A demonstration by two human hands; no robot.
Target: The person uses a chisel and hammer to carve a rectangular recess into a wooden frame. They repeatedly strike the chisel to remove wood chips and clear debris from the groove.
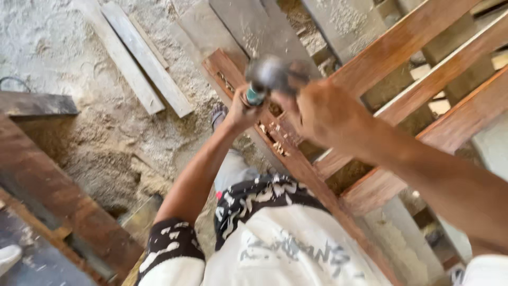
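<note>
Mid-chiselling: left hand (239, 108) closed around teal-handled chisel (255, 95), right hand (317, 108) gripped blurred hammer (270, 71) just above it, over chipped mortise in reddish wooden frame (296, 164); next strike needed square alignment.

We see no packages, labels, signs or screens here, whether on the reddish-brown wooden frame rails, on the grey planks lying on the sawdust-covered ground, or along the dark timber at the lower left.
</note>
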